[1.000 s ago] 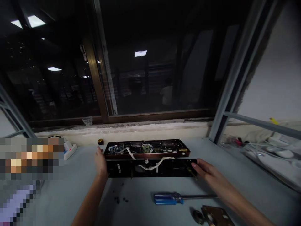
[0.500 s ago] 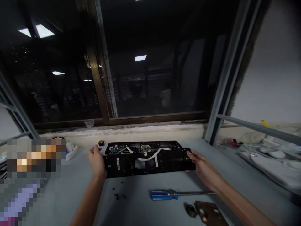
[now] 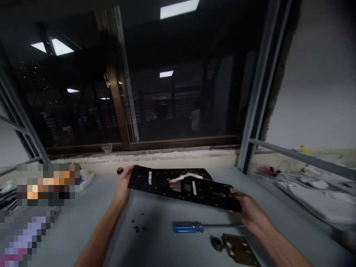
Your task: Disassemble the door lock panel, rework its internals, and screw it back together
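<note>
My left hand is closed on the left end of a long black plate with holes and white labels. Its right end is gripped in my right hand. The plate is tilted, left end higher. A white cable runs over its upper edge. Behind it, largely hidden, lies a black housing. Below the plate, a screwdriver with a clear blue handle lies on the table, its tip end near my right wrist. Several small dark screws are scattered to the left of the screwdriver.
A dark metal mechanism and a round ring part lie at the front right. White devices and cables crowd the right side. A power strip stands back left. Grey metal posts flank the window.
Both hands have turned the plate: its left end has risen, its right end has dropped and shifted right. It now covers more of the housing behind. The camera view has shifted slightly.
</note>
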`<state>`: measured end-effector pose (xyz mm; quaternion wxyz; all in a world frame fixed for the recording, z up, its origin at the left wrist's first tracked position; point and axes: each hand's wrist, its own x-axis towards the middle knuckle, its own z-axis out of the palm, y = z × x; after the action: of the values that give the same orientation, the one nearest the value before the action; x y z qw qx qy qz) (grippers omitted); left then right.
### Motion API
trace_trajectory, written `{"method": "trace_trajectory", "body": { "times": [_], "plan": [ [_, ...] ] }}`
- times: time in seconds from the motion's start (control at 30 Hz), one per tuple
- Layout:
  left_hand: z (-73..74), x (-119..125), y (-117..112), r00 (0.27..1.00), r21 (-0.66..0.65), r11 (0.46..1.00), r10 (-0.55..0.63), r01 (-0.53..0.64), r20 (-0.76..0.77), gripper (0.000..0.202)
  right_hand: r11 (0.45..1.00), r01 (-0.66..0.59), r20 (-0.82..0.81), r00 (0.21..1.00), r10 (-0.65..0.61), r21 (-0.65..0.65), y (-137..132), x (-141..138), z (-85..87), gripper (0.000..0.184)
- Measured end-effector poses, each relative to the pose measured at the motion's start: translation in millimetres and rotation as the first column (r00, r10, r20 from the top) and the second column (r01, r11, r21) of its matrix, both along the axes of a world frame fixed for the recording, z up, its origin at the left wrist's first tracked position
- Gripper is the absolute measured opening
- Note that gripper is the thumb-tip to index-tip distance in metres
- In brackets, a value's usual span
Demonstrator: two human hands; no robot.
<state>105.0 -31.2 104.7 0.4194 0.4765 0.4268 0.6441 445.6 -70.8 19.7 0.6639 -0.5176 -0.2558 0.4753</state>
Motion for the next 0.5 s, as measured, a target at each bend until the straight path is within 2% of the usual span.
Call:
{"method": "trace_trajectory", "body": {
  "times": [0.1,0.17,0.23,0.3,0.43,0.47,0.5],
  "plan": [
    [-30.7,6.2,7.0,0.983,0.107,0.991,-0.060,0.079,-0.176,0.035,0.996,0.074,-0.058,0.995,-0.077,-0.045,-11.9,8.9,3.5,0.013],
    [-41.0,13.3,8.2,0.912,0.173,0.978,-0.036,0.116,-0.410,0.036,0.992,0.112,-0.081,0.990,-0.116,-0.054,-17.7,13.2,5.2,0.015],
    [-44.1,23.2,7.8,0.792,0.214,0.962,-0.002,0.167,-0.610,0.033,0.989,0.137,-0.096,0.985,-0.142,-0.058,-20.6,16.2,6.2,0.016],
    [-42.8,34.8,7.8,0.670,0.240,0.945,0.032,0.221,-0.742,0.033,0.986,0.155,-0.106,0.981,-0.161,-0.060,-21.4,18.8,7.1,0.017],
    [-34.1,54.0,13.1,0.324,0.302,0.913,0.208,0.274,-0.923,0.021,0.978,0.197,-0.107,0.973,-0.203,-0.061,-26.3,29.5,11.5,0.021],
    [-31.3,56.9,15.2,0.274,0.307,0.909,0.230,0.283,-0.934,0.020,0.976,0.211,-0.099,0.972,-0.215,-0.054,-29.9,34.2,13.5,0.022],
    [-28.5,59.2,17.1,0.262,0.306,0.907,0.232,0.291,-0.937,0.020,0.973,0.226,-0.084,0.970,-0.229,-0.040,-34.6,40.0,15.7,0.023]
  ]
}}
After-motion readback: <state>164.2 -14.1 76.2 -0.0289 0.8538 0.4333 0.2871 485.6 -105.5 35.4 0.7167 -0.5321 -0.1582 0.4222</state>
